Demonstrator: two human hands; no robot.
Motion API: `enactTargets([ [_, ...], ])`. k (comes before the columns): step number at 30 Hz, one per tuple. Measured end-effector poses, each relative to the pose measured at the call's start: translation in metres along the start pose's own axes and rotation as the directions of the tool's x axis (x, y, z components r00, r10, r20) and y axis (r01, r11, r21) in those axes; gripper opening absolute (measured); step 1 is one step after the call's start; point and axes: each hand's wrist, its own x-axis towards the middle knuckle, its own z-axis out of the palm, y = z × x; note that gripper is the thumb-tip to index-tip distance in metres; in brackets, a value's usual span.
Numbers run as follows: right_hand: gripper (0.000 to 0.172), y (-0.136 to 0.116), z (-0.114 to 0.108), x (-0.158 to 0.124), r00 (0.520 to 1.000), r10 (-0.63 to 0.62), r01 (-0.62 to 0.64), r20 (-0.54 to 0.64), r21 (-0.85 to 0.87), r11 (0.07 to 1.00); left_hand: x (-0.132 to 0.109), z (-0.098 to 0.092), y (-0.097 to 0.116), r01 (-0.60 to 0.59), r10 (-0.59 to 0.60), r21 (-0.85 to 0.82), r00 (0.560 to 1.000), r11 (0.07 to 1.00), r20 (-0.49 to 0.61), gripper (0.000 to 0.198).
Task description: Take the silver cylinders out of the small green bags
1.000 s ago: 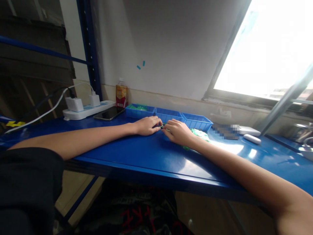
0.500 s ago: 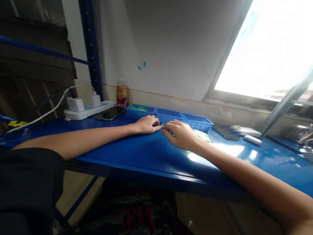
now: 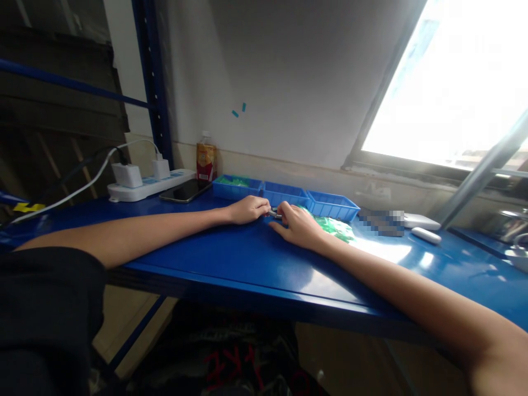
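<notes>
Silvery small part (image 3: 275, 214): left end pinched in left hand (image 3: 248, 210). Right hand (image 3: 304, 226) at its other end, thumb apart; grip cannot be told. Location: before middle blue bin (image 3: 285, 194).

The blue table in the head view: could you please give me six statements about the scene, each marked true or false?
The phone lies on the power strip. False: the phone lies beside it.
The left tray holds green pieces. True.
A grey item shows between the left hand and the right hand. True.
The right hand's thumb and index finger are pinched together. False: a gap shows between them.
Green-and-white material lies in front of the right tray. True.
The bottle stands nearest the right tray. False: the bottle stands by the left tray.
</notes>
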Motion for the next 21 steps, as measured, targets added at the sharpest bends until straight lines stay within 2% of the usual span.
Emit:
enactTargets([
  [5, 0.021, -0.0081, -0.0057, -0.0032, 0.998, -0.035, 0.040, 0.052, -0.089, 0.995, -0.0037, -0.0021, 0.0058, -0.179, 0.176, 0.061, 0.983, 0.982, 0.058, 0.034],
  [12, 0.021, -0.0070, -0.0065, -0.0020, 0.992, -0.044, 0.058, 0.115, -0.123, 0.991, -0.0050, -0.0044, 0.0089, -0.278, 0.261, 0.128, 0.956, 0.952, 0.132, 0.029],
  [16, 0.022, -0.0073, -0.0058, -0.0023, 0.992, -0.025, 0.046, 0.123, -0.173, 0.984, -0.0046, -0.0035, 0.0073, -0.285, 0.267, 0.139, 0.954, 0.948, 0.136, 0.022],
  [21, 0.021, -0.0061, -0.0053, -0.0017, 0.990, -0.016, 0.042, 0.137, -0.186, 0.982, -0.0062, -0.0017, 0.0073, -0.226, 0.213, 0.179, 0.973, 0.957, 0.093, 0.021],
])
